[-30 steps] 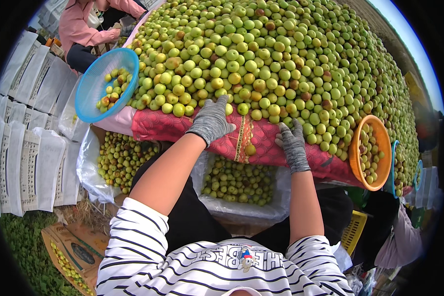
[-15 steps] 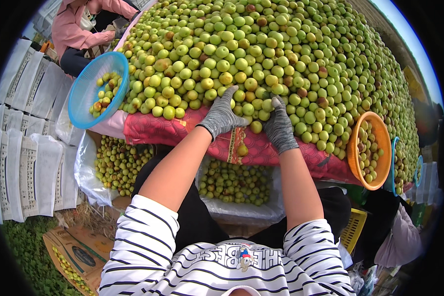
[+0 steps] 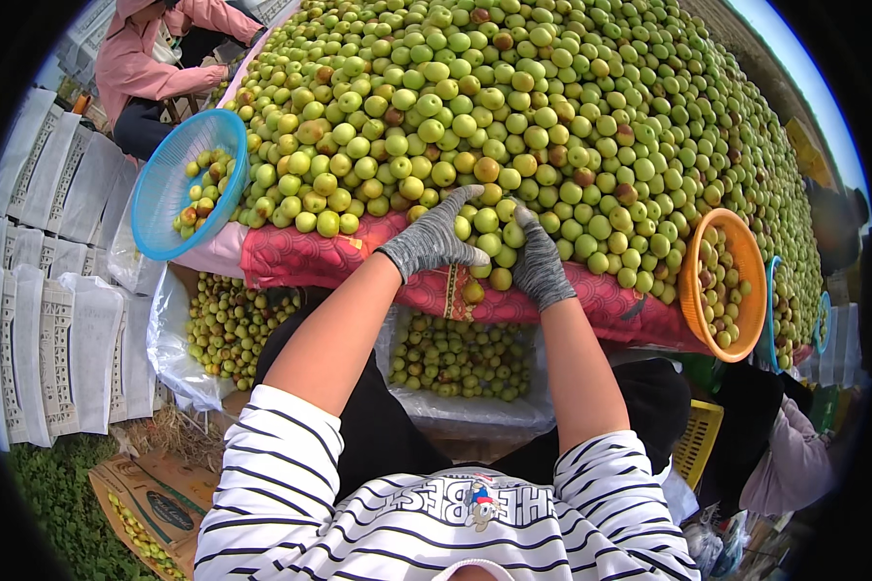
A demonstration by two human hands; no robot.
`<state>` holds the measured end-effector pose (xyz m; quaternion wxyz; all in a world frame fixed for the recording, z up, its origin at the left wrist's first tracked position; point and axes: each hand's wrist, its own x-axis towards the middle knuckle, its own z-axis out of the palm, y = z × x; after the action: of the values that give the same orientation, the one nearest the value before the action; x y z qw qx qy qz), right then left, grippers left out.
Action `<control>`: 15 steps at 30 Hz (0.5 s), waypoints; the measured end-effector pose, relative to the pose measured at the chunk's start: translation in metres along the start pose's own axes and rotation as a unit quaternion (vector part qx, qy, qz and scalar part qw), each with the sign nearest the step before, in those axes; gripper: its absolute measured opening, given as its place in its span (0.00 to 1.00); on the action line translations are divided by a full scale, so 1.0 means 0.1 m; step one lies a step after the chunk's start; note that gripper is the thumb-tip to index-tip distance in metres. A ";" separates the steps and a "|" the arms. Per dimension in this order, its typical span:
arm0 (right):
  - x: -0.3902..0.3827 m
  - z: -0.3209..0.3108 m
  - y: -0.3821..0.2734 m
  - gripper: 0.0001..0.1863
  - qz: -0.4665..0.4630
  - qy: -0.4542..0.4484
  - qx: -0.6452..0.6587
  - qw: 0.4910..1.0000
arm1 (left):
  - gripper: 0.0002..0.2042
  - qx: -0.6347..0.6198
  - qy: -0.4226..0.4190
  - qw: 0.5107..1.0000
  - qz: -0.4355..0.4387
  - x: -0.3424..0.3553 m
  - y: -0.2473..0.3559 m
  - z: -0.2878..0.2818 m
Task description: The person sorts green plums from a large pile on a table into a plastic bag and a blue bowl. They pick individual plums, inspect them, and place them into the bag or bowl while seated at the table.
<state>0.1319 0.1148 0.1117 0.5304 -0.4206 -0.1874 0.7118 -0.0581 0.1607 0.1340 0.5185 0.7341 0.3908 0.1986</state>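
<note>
A big heap of green jujubes (image 3: 552,145), some with reddish-brown patches, covers the table. At its near edge my left hand (image 3: 436,235), in a grey knit glove, reaches in with fingers stretched and thumb apart. Facing it, my right hand (image 3: 540,259), gloved alike, has its fingers extended along the other side of a small cluster of jujubes (image 3: 494,237). The cluster lies between both palms, above the red patterned cloth (image 3: 407,290) over the table edge. One loose jujube (image 3: 473,291) rests on the cloth just below my hands.
A blue basket (image 3: 165,198) with jujubes stands left, an orange basket (image 3: 736,266) right. Below the edge, a plastic-lined box (image 3: 513,412) and a second lined box (image 3: 170,339) hold jujubes. White crates (image 3: 58,339) stack at left. A person in pink (image 3: 155,58) sits far left.
My hands have come closer together at the near edge of the heap, drawing in the jujubes between them. My left fingertips have lowered slightly toward the edge.
</note>
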 end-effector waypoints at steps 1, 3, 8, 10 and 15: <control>-0.04 0.00 0.01 0.31 0.008 0.027 -0.009 1.000 | 0.53 0.031 0.001 0.999 0.014 -0.03 0.01 0.00; -0.17 0.00 0.05 0.30 0.021 -0.014 0.002 1.000 | 0.54 0.026 -0.011 1.000 0.014 -0.11 0.02 0.01; -0.61 -0.03 0.19 0.37 0.013 -0.130 -0.042 0.991 | 0.55 0.021 -0.083 0.996 -0.040 -0.42 0.08 0.03; -0.76 -0.02 0.23 0.40 0.041 -0.122 -0.070 0.989 | 0.52 -0.006 -0.126 0.988 -0.087 -0.53 0.11 0.03; -1.19 -0.07 0.12 0.28 0.027 -0.033 -0.352 0.935 | 0.44 0.062 -0.237 0.964 -0.103 -0.74 0.21 0.03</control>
<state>0.1401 0.0008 0.1461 0.3226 -0.5617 -0.4315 0.6279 -0.0936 0.0981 0.1600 0.5677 0.7464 0.3419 -0.0606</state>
